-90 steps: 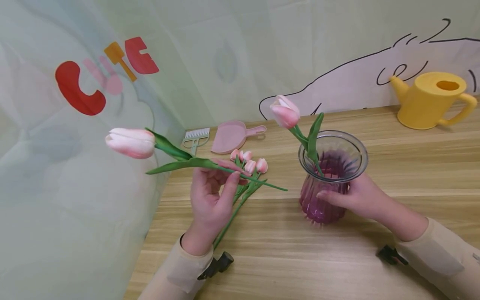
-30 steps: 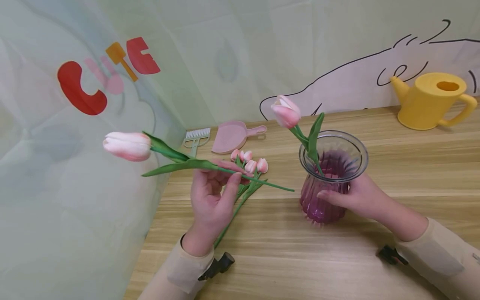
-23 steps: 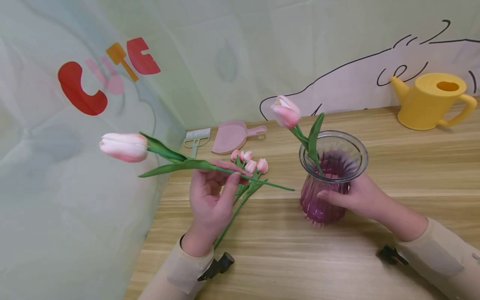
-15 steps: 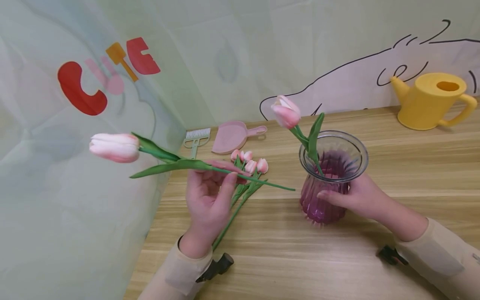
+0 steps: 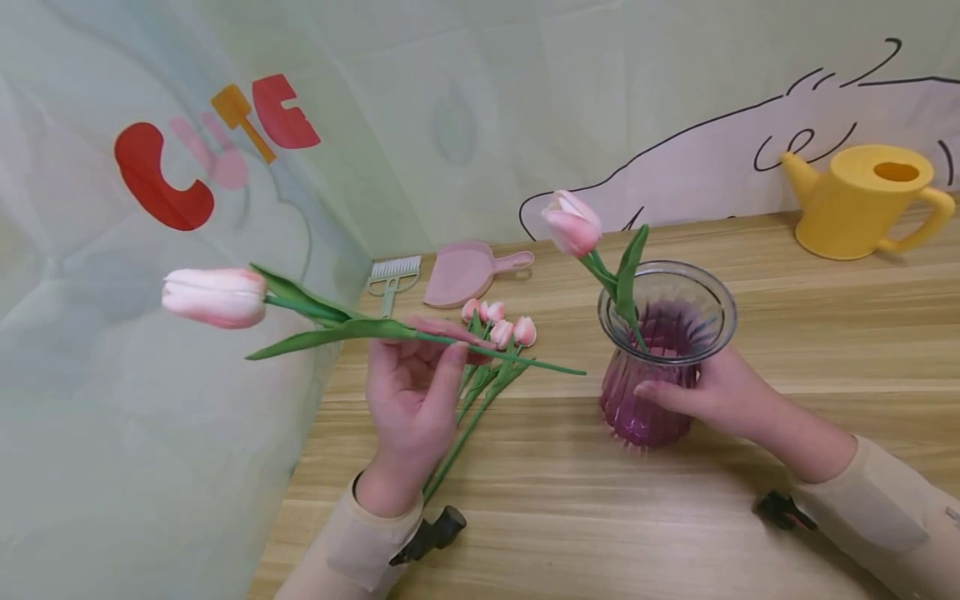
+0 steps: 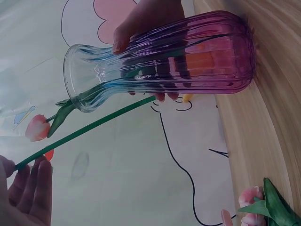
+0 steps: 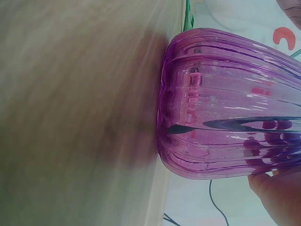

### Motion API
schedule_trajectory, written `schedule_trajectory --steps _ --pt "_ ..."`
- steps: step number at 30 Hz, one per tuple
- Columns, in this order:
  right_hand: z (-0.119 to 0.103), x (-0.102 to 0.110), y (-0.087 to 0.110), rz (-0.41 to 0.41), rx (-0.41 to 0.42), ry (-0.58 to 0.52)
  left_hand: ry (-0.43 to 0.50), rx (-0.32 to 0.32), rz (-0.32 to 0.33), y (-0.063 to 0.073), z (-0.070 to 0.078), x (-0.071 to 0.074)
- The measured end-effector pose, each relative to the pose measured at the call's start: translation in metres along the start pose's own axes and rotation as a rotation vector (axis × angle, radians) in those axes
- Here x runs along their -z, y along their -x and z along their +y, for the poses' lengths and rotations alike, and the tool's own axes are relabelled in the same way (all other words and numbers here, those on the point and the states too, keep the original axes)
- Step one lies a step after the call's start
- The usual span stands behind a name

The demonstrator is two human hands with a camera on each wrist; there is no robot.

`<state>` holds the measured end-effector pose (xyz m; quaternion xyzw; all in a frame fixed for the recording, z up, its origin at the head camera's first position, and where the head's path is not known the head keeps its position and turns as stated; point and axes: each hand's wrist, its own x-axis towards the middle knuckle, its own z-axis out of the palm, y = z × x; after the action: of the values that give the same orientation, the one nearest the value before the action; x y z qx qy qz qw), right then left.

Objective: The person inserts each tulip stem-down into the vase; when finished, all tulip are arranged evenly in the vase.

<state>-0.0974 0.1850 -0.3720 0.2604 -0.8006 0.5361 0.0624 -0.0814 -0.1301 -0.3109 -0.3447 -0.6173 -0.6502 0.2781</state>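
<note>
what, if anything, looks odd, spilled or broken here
Nothing stands out; no spill or damage shows. The ribbed purple glass vase stands upright, and its single pink tulip leans sideways, which seems natural.

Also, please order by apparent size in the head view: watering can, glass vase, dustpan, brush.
From largest to smallest:
1. glass vase, though nearest the camera
2. watering can
3. dustpan
4. brush

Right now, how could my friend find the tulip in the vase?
From the wooden table, go to the purple glass vase in the right hand. One pink-and-white tulip leans out of it. It alone is inside; another tulip is in the left hand, other tulips lie on the table.
</note>
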Motion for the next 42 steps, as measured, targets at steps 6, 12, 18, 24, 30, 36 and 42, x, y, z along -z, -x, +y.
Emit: schedule_trajectory --steps 6,12,18,24,30,36,42 --pt "-0.0006 0.0003 0.0000 -0.004 -0.003 0.001 -0.012 -0.002 0.001 -0.0011 0.0017 0.0004" --pt "-0.0011 0.0004 0.0004 -0.005 -0.009 0.001 -0.007 0.021 0.039 -0.0006 0.0040 -0.0013" --pt "-0.0007 0.0004 0.0006 -0.001 -0.005 0.001 -0.018 0.001 0.035 -0.0014 0.0035 -0.0012" --pt "-0.0006 0.0004 0.0000 0.001 0.013 0.006 0.016 -0.024 0.024 -0.0015 0.0018 -0.0003" --pt "-0.0012 0.0002 -0.0003 0.004 0.013 0.000 0.031 -0.033 0.023 -0.0023 0.0021 -0.0006" --pt "-0.0009 0.0001 -0.0001 0.007 0.014 -0.005 0.015 -0.044 0.040 -0.0026 0.0037 -0.0003" --pt "-0.0006 0.0005 0.0000 0.005 0.017 0.000 0.027 -0.051 0.047 -0.0029 0.0046 -0.0003"
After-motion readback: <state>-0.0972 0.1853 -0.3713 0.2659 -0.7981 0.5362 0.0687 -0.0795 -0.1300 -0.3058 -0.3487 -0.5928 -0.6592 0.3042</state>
